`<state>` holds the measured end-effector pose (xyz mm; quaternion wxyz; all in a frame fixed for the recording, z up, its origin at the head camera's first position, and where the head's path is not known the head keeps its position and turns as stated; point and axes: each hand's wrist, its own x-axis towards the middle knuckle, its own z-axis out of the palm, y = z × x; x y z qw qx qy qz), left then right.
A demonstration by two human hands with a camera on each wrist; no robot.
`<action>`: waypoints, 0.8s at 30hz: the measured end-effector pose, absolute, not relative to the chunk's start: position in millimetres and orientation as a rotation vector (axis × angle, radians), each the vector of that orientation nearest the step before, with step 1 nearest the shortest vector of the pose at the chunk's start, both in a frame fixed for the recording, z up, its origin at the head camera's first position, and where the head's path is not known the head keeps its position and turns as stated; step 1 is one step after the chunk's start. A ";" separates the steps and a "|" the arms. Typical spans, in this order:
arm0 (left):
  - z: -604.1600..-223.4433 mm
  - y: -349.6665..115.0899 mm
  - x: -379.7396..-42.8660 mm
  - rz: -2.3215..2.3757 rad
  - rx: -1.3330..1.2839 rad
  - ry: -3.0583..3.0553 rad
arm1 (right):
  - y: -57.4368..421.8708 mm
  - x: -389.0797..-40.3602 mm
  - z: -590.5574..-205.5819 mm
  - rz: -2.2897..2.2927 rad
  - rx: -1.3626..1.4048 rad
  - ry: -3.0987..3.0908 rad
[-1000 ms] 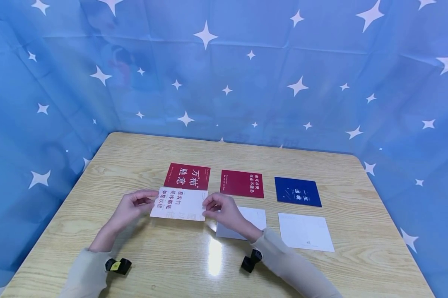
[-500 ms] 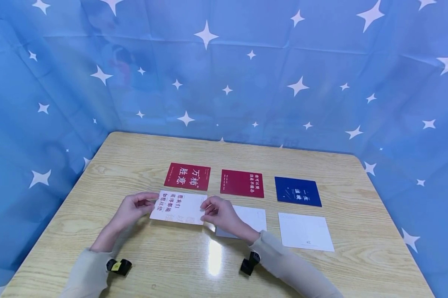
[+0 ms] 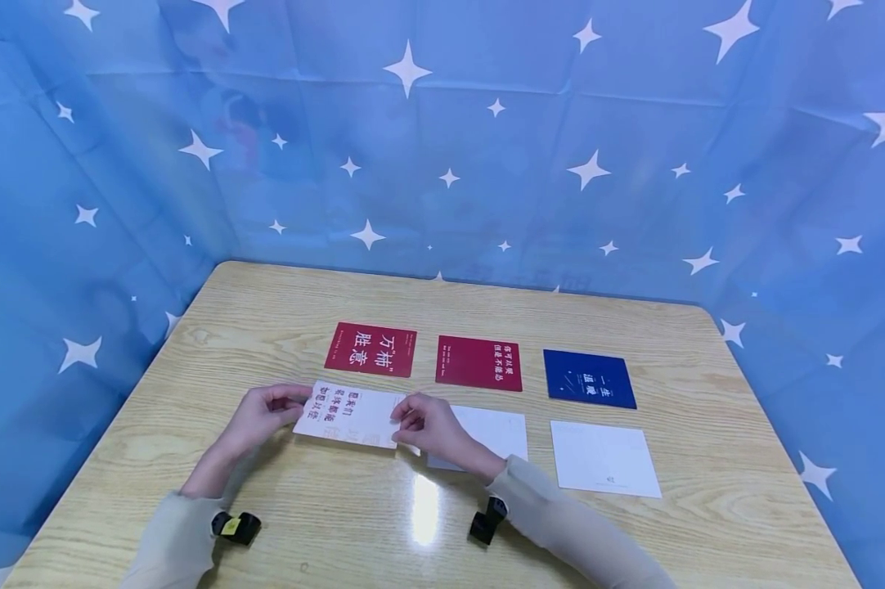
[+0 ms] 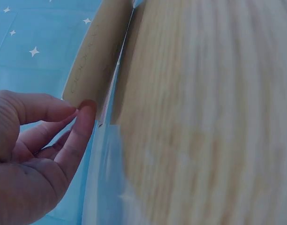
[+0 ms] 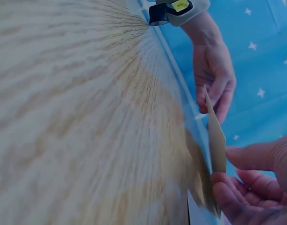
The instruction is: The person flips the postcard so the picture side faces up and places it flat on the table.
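A white card (image 3: 347, 413) with dark red printed characters is held between both hands, slightly above the wooden table. My left hand (image 3: 258, 419) pinches its left edge between thumb and fingers; in the left wrist view the card (image 4: 96, 56) shows its plain underside. The right edge is pinched by my right hand (image 3: 431, 425), and in the right wrist view a small gap shows between the card (image 5: 216, 136) and the tabletop. Just behind it lies a red card (image 3: 371, 349) with white characters. A blank-looking white card (image 3: 497, 429) is partly covered by the right hand.
Another red card (image 3: 479, 364) and a blue card (image 3: 590, 379) continue the back row. A second mostly plain white card (image 3: 604, 458) lies at the front right. Blue star-patterned curtain (image 3: 442, 147) stands behind the wooden table (image 3: 303, 523).
Both hands have brought the white card down and toward the front, off its overlap with the red card behind. The right hand has shifted slightly left. The other cards stay put.
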<state>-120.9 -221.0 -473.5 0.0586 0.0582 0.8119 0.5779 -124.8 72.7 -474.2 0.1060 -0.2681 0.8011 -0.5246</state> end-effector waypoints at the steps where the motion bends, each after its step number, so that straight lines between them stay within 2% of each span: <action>1: -473.2 -220.8 -120.9 1.744 0.173 2.463 | 72.3 -124.9 -474.6 -1.542 -0.791 2.356; 24: -466.7 -215.9 -122.6 1.443 0.112 2.624 | 68.4 -131.2 -471.4 -1.346 -0.779 2.339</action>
